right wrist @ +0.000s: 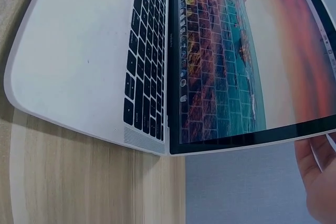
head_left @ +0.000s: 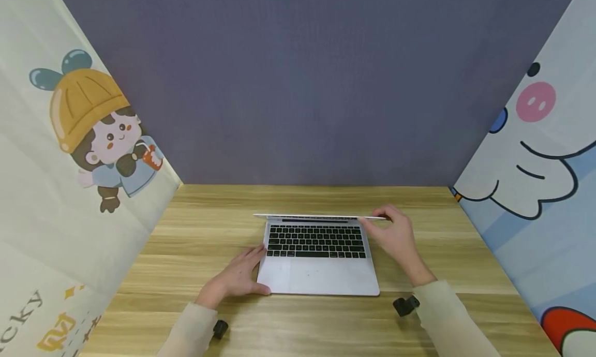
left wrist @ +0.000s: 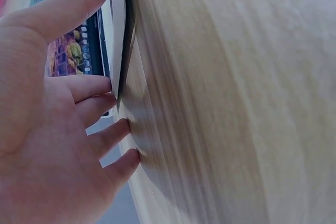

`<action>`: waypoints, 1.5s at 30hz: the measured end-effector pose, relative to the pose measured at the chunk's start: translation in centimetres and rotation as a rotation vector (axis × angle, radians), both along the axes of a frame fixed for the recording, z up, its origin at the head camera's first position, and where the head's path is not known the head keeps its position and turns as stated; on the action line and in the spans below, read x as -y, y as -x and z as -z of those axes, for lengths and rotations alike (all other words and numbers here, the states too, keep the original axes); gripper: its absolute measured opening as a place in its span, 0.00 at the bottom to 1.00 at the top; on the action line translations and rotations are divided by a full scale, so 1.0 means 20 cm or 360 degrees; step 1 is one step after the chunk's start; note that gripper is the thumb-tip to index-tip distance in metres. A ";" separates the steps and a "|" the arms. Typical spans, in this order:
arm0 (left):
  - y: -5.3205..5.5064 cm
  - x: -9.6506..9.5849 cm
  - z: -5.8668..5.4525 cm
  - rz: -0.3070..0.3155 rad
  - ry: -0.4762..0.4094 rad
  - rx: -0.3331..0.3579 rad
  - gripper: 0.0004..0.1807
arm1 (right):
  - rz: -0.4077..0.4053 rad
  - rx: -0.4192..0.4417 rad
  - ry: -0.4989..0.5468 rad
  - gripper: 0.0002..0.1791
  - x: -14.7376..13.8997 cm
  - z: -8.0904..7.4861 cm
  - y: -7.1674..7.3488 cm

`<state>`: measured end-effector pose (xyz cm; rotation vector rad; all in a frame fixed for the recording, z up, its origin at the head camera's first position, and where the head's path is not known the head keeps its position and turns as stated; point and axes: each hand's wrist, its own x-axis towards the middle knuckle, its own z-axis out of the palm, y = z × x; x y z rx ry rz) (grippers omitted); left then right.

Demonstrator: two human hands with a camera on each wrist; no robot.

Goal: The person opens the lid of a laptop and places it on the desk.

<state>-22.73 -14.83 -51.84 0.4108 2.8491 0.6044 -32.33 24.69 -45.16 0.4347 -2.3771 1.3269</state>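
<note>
An open silver laptop (head_left: pixel 330 277) lies on the wooden table, its black keyboard (head_left: pixel 316 241) facing up. The lid (head_left: pixel 307 216) stands raised, so the head view catches it almost edge-on. In the right wrist view the screen (right wrist: pixel 283 51) is lit with a colourful picture. My left hand (head_left: pixel 239 274) rests against the base's front left corner, fingers extended along the left side and thumb at the front edge. At the lid's upper right corner, my right hand (head_left: pixel 396 235) pinches the edge, thumb on the screen side and fingers behind.
A wooden tabletop (head_left: pixel 200 217) spreads around the laptop. Behind it rises a grey-blue wall panel (head_left: pixel 316 88). Cartoon-printed sheets flank the table on the left (head_left: pixel 42 191) and right (head_left: pixel 526 202). Small black devices sit at the left wrist (head_left: pixel 220 329) and right wrist (head_left: pixel 405 306).
</note>
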 end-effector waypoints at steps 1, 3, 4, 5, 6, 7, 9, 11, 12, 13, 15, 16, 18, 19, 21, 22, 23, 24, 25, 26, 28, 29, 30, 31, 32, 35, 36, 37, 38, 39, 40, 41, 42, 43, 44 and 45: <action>0.00 0.00 0.00 0.0001 0.0003 -0.0004 0.61 | 0.0006 -0.0003 -0.0004 0.15 0.00 0.00 0.00; 0.00 0.00 0.00 0.0002 0.0007 -0.0004 0.61 | 0.0015 -0.0008 -0.0001 0.16 0.00 0.00 0.01; 0.00 0.00 0.00 0.0005 0.0002 -0.0008 0.61 | 0.0017 -0.0011 0.0006 0.16 0.01 0.00 0.01; -0.01 0.00 0.00 0.0008 -0.0002 -0.0012 0.61 | 0.0019 -0.0010 0.0015 0.16 0.01 -0.01 0.01; -0.01 0.00 0.00 0.0012 -0.0006 -0.0015 0.61 | 0.0018 -0.0009 0.0027 0.16 0.01 -0.01 0.02; -0.01 0.00 0.00 0.0016 -0.0006 -0.0018 0.62 | 0.0019 -0.0008 0.0033 0.17 0.01 -0.01 0.02; -0.01 0.00 0.01 0.0022 -0.0014 -0.0022 0.62 | 0.0019 -0.0004 0.0039 0.16 0.01 -0.01 0.02; -0.01 0.01 0.01 0.0021 -0.0021 -0.0026 0.62 | 0.0022 -0.0001 0.0038 0.16 0.01 -0.02 0.03; -0.01 0.01 0.01 0.0020 -0.0020 -0.0026 0.62 | 0.0025 0.0001 0.0035 0.16 0.01 -0.02 0.03; -0.01 0.01 0.00 0.0019 -0.0026 -0.0029 0.62 | 0.0029 0.0005 0.0029 0.16 0.01 -0.02 0.03; -0.01 0.01 0.00 0.0017 -0.0030 -0.0033 0.61 | 0.0031 0.0009 0.0020 0.16 0.01 -0.02 0.04; -0.01 0.01 0.00 0.0014 -0.0031 -0.0033 0.61 | 0.0032 0.0014 0.0022 0.16 0.01 -0.03 0.04; -0.01 0.00 0.00 0.0008 -0.0042 -0.0028 0.61 | 0.0031 0.0025 0.0024 0.16 0.01 -0.03 0.04; -0.02 0.00 0.00 0.0004 -0.0042 -0.0021 0.61 | 0.0032 0.0030 0.0023 0.16 0.01 -0.03 0.04; -0.01 0.00 0.00 -0.0007 -0.0033 -0.0001 0.61 | 0.0035 0.0039 0.0018 0.17 0.01 -0.04 0.04; -0.01 0.00 0.00 -0.0009 -0.0028 0.0006 0.61 | 0.0037 0.0045 0.0018 0.17 0.01 -0.04 0.04; -0.01 0.00 0.00 -0.0010 -0.0034 0.0007 0.61 | 0.0040 0.0051 0.0014 0.18 0.02 -0.04 0.04; -0.01 0.00 0.00 -0.0012 -0.0033 0.0008 0.61 | 0.0042 0.0055 0.0013 0.18 0.02 -0.04 0.04; -0.01 0.00 0.00 -0.0014 -0.0025 0.0014 0.61 | 0.0045 0.0059 0.0008 0.19 0.02 -0.04 0.04; -0.01 0.00 0.00 -0.0015 -0.0023 0.0015 0.62 | 0.0044 0.0061 0.0006 0.19 0.02 -0.04 0.04; -0.01 0.00 0.00 -0.0017 -0.0021 0.0011 0.62 | 0.0041 0.0058 0.0012 0.19 0.02 -0.05 0.04; -0.01 0.00 0.00 -0.0019 -0.0025 0.0009 0.62 | 0.0042 0.0054 0.0009 0.19 0.02 -0.05 0.04; -0.01 0.00 0.00 -0.0021 -0.0018 0.0012 0.62 | 0.0039 0.0051 0.0013 0.19 0.02 -0.05 0.04; -0.01 0.00 0.00 -0.0023 -0.0011 0.0016 0.62 | 0.0036 0.0049 0.0016 0.19 0.02 -0.05 0.04; -0.01 0.00 0.00 -0.0023 -0.0011 0.0014 0.62 | 0.0033 0.0048 0.0020 0.20 0.02 -0.05 0.05; -0.01 0.00 -0.01 -0.0017 -0.0032 0.0005 0.62 | 0.0038 0.0045 0.0028 0.20 0.02 -0.05 0.06; -0.01 0.00 -0.01 -0.0013 -0.0033 0.0004 0.62 | 0.0038 0.0041 0.0037 0.20 0.03 -0.05 0.06; -0.02 0.01 -0.01 -0.0008 -0.0034 0.0003 0.62 | 0.0042 0.0036 0.0039 0.19 0.03 -0.05 0.06; -0.02 0.01 -0.01 -0.0007 -0.0043 -0.0001 0.62 | 0.0046 0.0030 0.0040 0.19 0.03 -0.05 0.07; -0.02 0.01 -0.01 -0.0005 -0.0050 -0.0006 0.61 | 0.0051 0.0021 0.0042 0.18 0.03 -0.05 0.07; -0.02 0.01 -0.01 -0.0005 -0.0059 -0.0009 0.61 | 0.0052 0.0010 0.0045 0.18 0.03 -0.04 0.07; -0.02 0.01 -0.01 -0.0006 -0.0051 -0.0006 0.62 | 0.0054 -0.0002 0.0046 0.17 0.03 -0.04 0.08; -0.02 0.01 -0.01 -0.0009 -0.0045 -0.0004 0.62 | 0.0053 -0.0012 0.0050 0.17 0.03 -0.04 0.08; -0.02 0.00 0.00 -0.0014 -0.0046 -0.0001 0.62 | 0.0052 -0.0019 0.0051 0.17 0.03 -0.04 0.08; -0.02 0.00 0.00 -0.0019 -0.0047 0.0000 0.62 | 0.0053 -0.0027 0.0051 0.16 0.03 -0.03 0.08; -0.02 0.00 0.00 -0.0022 -0.0043 0.0004 0.62 | 0.0056 -0.0037 0.0053 0.16 0.03 -0.03 0.08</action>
